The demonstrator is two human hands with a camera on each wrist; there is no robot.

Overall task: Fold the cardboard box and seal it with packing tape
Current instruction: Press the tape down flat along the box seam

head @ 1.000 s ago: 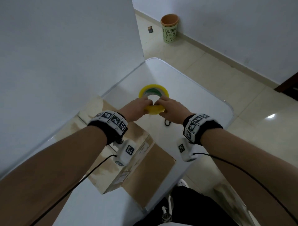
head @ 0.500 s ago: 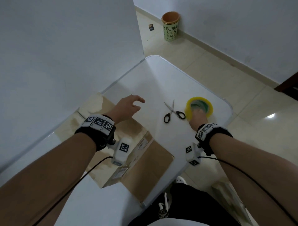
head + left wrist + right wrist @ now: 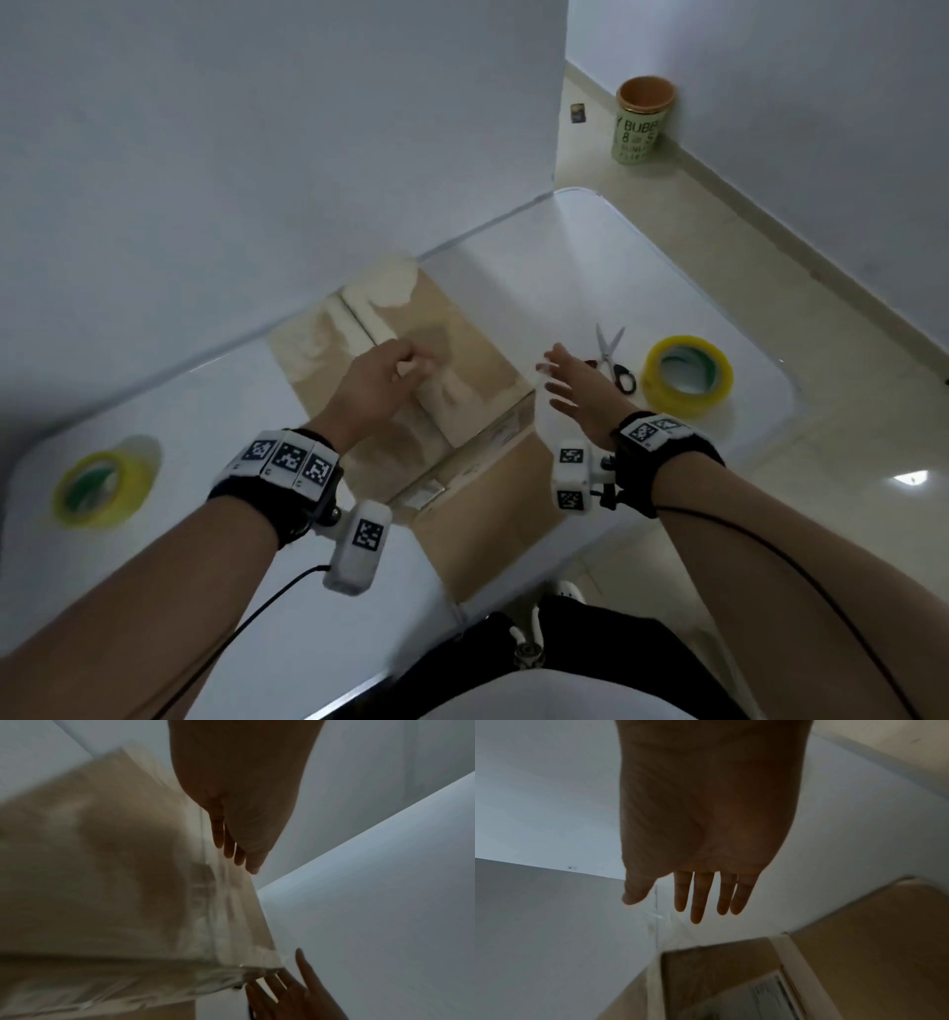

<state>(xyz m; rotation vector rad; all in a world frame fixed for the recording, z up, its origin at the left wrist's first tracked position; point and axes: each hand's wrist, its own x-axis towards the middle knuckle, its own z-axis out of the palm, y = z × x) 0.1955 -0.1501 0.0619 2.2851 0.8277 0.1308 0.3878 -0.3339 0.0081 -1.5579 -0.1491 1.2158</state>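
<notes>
I have the flattened cardboard box (image 3: pixel 411 370) lying on the white table (image 3: pixel 590 267), pushed up near the wall so its long side runs away from me and one flap hangs toward my lap; lying there it gives me room to work on both sides, and I judge the folding has not begun, since it is still flat with old clear tape shining along its seams. The roll of yellow packing tape (image 3: pixel 685 374) sits well off to my right with the scissors (image 3: pixel 613 354) just beside it, out of the way yet in reach for sealing later. A second yellow tape roll (image 3: pixel 100 488) rests near the table's left edge, well apart from the box. My left hand (image 3: pixel 372 377) hovers over the middle of the box with the fingers loosely curled and pointing down toward the cardboard; the left wrist view shows them close above the taped edge, but I cannot tell whether they touch it, and they hold nothing. My right hand (image 3: pixel 572 383) is spread, fingers straight and apart, palm down, empty, hanging just beside the box's right edge, between that edge and the scissors. I think both hands are placed to take the box by its sides and open it up.
</notes>
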